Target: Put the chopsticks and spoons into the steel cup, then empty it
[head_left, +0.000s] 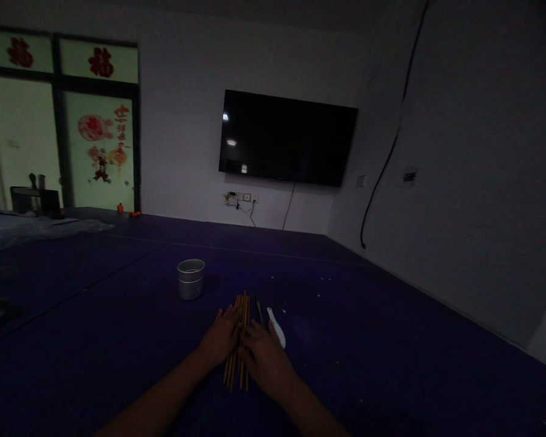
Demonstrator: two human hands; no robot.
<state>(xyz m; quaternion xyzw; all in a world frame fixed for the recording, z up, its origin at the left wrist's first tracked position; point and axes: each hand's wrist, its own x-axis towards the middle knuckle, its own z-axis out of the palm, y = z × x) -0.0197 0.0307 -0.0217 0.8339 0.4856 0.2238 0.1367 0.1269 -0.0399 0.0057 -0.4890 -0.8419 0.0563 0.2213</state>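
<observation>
Several wooden chopsticks [244, 303] lie in a loose, roughly parallel bundle on the dark blue tabletop. My left hand [221, 337] rests at their left side, its outstretched fingertips touching them. From the right, my right hand [264, 359] reaches over the bundle with its fingers extended and touching the sticks. A thin dark utensil [259, 311] lies just right of the chopsticks, its lower part hidden by my right hand. Beside that hand is a white spoon [277, 331]. A grey metal cup [191, 280] stands upright to the left, beyond my left hand.
Small white scraps dot the blue tabletop [327, 328]. Clear plastic sheeting [50, 229] and a dark box-like holder [35, 200] are at the far left. Small orange items [121, 208] sit by the back edge. Walls border the table behind and right; a cable [384, 170] hangs there.
</observation>
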